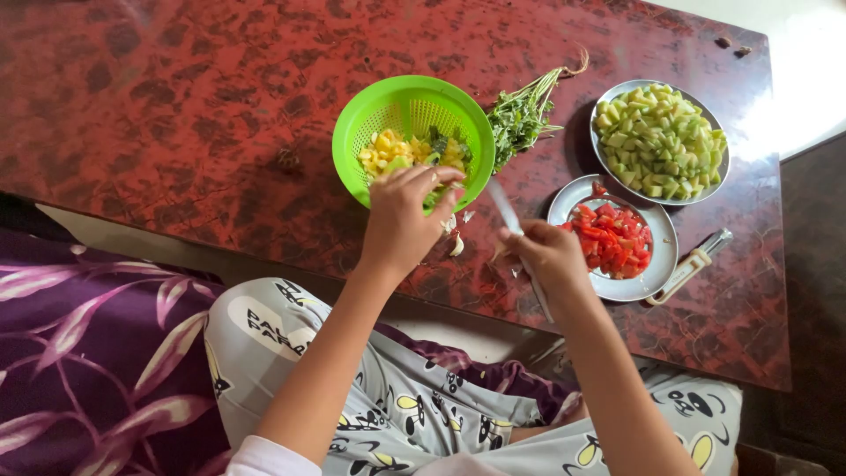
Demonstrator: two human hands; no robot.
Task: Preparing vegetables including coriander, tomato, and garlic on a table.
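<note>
While the left hand (401,220) reaches over the near rim of the green colander (412,132), its fingers (438,181) are bunched narrow at the yellow and green pieces inside, apparently dropping or pressing something small there; what they pinch I cannot tell. The right hand (548,256) is closed around the handle of a knife (507,207), blade pointing up toward the colander. Much of the cutting looks done: a steel bowl (718,172) is heaped with pale green cubes, and a steel plate (665,256) carries diced red pieces, with a peeler (692,264) lying against its edge. A bunch of leafy herbs (524,110) lies whole on the red tabletop (176,106) beside the colander, seemingly uncut, and pale scraps (456,244) sit near the hands.
</note>
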